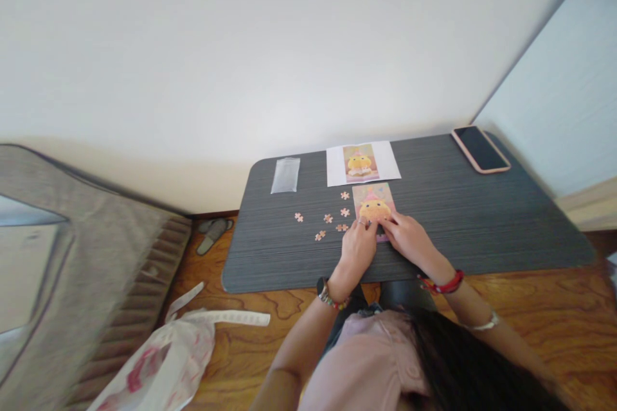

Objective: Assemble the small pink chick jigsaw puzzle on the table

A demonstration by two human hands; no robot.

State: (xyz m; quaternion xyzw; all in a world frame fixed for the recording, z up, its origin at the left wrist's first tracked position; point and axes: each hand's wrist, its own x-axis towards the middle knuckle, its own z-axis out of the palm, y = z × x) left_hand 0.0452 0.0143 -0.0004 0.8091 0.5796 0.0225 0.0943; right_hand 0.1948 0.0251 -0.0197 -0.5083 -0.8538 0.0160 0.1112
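Observation:
A partly assembled jigsaw puzzle [375, 196] with a yellow, round-faced character lies on the dark table. My left hand [359, 244] is closed at its lower left, fingers bent and thumb tip against the puzzle. From the lower right my right hand [407, 237] closes on it too, its fingertips meeting the left ones. The hands hide much of the lower part, so any single piece between the fingers cannot be made out. Several loose jigsaw pieces [328, 218] lie face down to the left. Just behind the puzzle is a creased white sheet [336, 167] printed with the same picture.
A clear plastic bag [286, 175] lies at the back left of the table [482, 225], and a phone [481, 149] at the back right. The wall borders the far edge. On the floor are slippers [213, 234] and a white plastic bag [178, 359].

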